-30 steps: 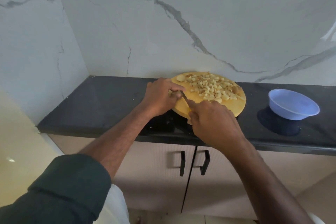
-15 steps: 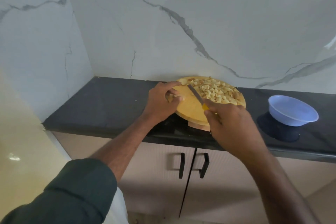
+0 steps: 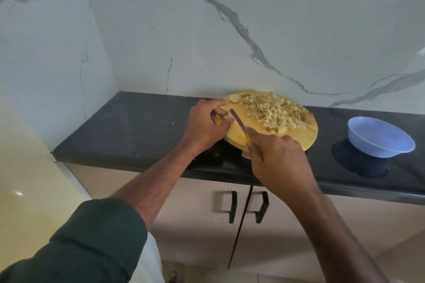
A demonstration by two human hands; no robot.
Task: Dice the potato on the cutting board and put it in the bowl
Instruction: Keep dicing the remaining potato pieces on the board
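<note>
White marble wall behind, dark countertop (image 3: 138, 126) below, two cupboard doors (image 3: 248, 209) under that. On the counter, round wooden cutting board (image 3: 271, 142). Far side of board heaped with small potato cubes (image 3: 276, 112), plus one bigger uncut slice (image 3: 235, 98) at the far left rim. Blue bowl (image 3: 380, 136) well apart to the right, nothing seen inside.

Left hand (image 3: 207, 125) at the board's left edge, fingers curled, pinching a last little potato piece (image 3: 227, 119), mostly hidden. Right hand (image 3: 278, 158) wrapped tight around yellow handle of knife (image 3: 238, 120). Blade slanting up and left, tip just beside the left fingers, right on that small piece.

Dicing looks almost done. Next cut turns on one thing: piece sits between left fingertips and blade, very close. Left hand nearer to it, so fingers best tucked back. Small slip could nick a finger. After that, cubes to the bowl, away on the right-hand side.
</note>
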